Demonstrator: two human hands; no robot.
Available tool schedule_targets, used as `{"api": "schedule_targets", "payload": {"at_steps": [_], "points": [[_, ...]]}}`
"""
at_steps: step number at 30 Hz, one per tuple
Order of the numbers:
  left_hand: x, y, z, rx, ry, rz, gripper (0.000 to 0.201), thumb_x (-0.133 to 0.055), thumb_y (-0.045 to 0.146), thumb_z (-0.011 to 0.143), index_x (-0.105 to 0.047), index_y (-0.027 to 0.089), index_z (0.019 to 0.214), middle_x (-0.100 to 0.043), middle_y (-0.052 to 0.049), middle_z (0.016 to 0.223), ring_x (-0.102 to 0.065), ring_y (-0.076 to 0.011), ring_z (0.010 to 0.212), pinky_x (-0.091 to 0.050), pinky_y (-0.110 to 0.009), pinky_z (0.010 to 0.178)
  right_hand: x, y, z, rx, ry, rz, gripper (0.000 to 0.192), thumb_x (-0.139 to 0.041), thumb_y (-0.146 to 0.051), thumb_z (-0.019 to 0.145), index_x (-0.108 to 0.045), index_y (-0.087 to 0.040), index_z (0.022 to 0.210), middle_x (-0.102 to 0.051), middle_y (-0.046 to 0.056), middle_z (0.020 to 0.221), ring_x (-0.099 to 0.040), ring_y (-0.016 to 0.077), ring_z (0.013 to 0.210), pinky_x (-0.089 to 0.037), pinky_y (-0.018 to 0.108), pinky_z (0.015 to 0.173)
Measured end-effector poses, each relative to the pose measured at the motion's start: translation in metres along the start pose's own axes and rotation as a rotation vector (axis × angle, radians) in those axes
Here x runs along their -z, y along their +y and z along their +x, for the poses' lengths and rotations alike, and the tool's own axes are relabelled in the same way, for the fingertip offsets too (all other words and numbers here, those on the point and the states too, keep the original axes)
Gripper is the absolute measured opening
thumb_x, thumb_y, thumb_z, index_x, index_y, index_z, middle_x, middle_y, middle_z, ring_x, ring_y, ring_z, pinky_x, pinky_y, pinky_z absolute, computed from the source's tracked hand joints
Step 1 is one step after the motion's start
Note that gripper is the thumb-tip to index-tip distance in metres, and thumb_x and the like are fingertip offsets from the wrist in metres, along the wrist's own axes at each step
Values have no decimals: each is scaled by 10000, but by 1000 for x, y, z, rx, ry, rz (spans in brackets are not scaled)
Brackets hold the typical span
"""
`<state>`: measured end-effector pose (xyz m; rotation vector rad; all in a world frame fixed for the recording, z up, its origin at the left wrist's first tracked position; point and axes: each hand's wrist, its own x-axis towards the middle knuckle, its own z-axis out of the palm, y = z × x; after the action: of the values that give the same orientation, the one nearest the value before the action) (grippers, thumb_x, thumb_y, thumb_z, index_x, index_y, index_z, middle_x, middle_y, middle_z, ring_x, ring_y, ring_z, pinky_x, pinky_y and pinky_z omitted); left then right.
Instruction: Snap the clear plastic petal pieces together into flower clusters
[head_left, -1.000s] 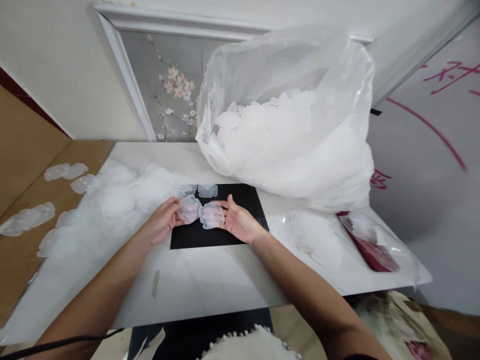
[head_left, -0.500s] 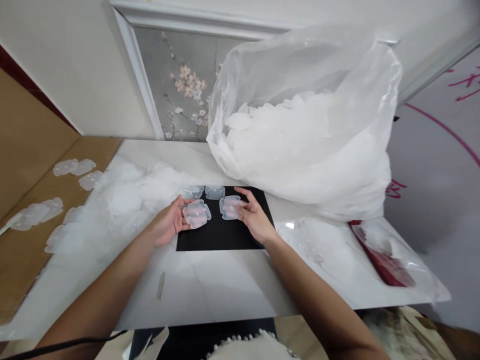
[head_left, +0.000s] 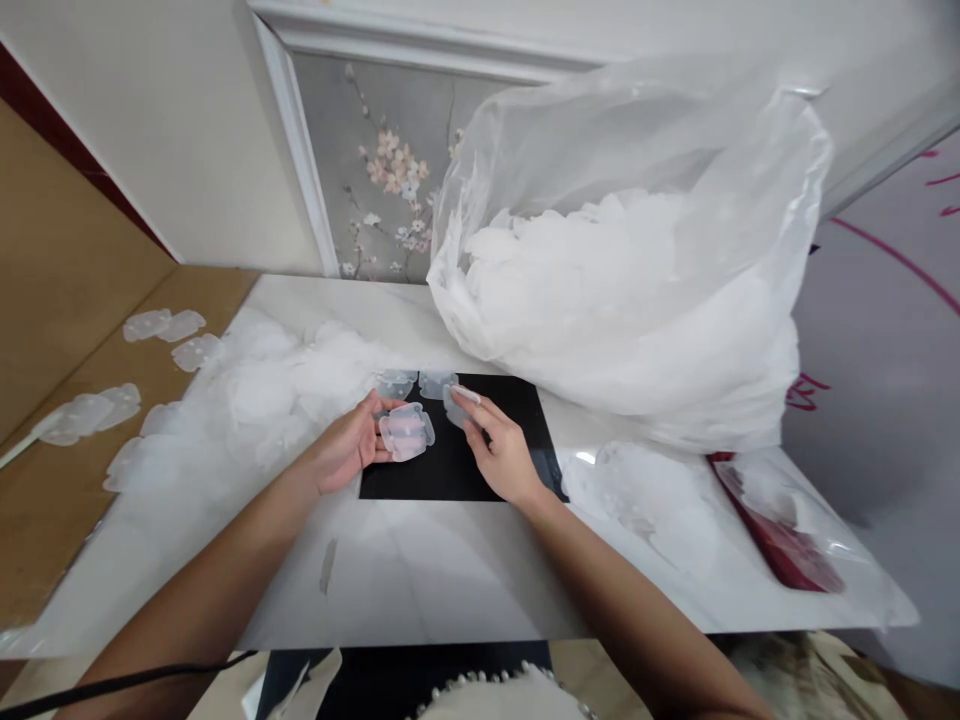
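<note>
My left hand [head_left: 351, 444] is closed on a thin, translucent plastic piece with scalloped edges [head_left: 406, 432], held over a black mat [head_left: 420, 480]; whether it is a single sheet or a small stack I cannot tell. Above the mat, my right hand [head_left: 501, 448] pinches a similar clear piece [head_left: 454, 410], partly hidden by its fingers. Two spots of other clear pieces lie at the mat's far edge, one clear piece [head_left: 436, 384] just behind the right fingertips. Left of my left hand spreads a large heap of such pieces [head_left: 270, 390].
A big clear plastic bag [head_left: 615, 290] full of the same pieces stands behind the mat. More pieces [head_left: 652, 490] lie at the right, beside a red object under clear plastic [head_left: 787, 540]. Cardboard [head_left: 161, 390] at the left bears several pieces. The white table [head_left: 435, 590] ends near my body.
My right hand has moved left towards the mat's far edge, its piece now turned and more covered by the fingers. My left hand keeps its piece. The whole view has shifted slightly.
</note>
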<state>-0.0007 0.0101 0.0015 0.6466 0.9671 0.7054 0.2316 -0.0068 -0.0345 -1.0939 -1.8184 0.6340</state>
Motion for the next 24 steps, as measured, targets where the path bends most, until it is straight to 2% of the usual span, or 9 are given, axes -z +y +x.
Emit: {"api": "schedule_targets", "payload": {"at_steps": [5, 8, 12, 17, 21, 24], "points": [[1, -2, 1, -3, -10, 9, 600, -411, 611, 927, -506, 160, 1310, -714, -153, 1102, -715, -286, 956, -484, -504, 970, 1, -4, 0, 24, 6, -119, 465, -429, -220, 986, -469, -295, 1443, -506, 60, 1466, -490, 213, 1349, -418, 427, 1135], [-1, -2, 0, 2, 0, 15, 583, -412, 611, 926, -520, 163, 1283, -725, -142, 1062, -720, -280, 934, -494, -496, 956, -1, -6, -1, 95, -17, -193, 507, -440, -233, 989, -388, -287, 1491, -480, 81, 1487, -449, 217, 1382, -416, 437, 1127], [-2, -2, 0, -1, -9, 20, 550, -460, 635, 896, -563, 173, 1178, -734, -126, 1025, -721, -269, 914, -508, -473, 935, -10, -8, -3, 238, -135, -272, 632, -512, -269, 967, -256, -266, 1545, -445, 116, 1510, -400, 253, 1413, -431, 455, 1090], [0, -3, 2, -16, -36, 7, 512, -494, 642, 878, -585, 182, 1085, -737, -111, 987, -721, -255, 900, -529, -438, 893, -17, -8, -4, 241, -251, -329, 790, -581, -246, 926, -126, -257, 1572, -376, 127, 1552, -347, 267, 1442, -427, 453, 1070], [-1, -4, 1, -24, -43, 10, 494, -524, 640, 863, -585, 188, 1055, -734, -102, 963, -721, -262, 900, -537, -436, 880, -18, -8, -4, 240, -291, -326, 798, -630, -255, 899, -185, -252, 1561, -370, 141, 1554, -320, 279, 1454, -416, 468, 1063], [-5, -4, -3, -36, -68, 55, 500, -530, 637, 863, -577, 193, 1087, -727, -102, 987, -712, -258, 927, -531, -441, 901, -19, -12, -3, 252, -306, -242, 619, -634, -286, 899, -409, -224, 1472, -459, 150, 1496, -366, 287, 1429, -411, 467, 1060]]}}
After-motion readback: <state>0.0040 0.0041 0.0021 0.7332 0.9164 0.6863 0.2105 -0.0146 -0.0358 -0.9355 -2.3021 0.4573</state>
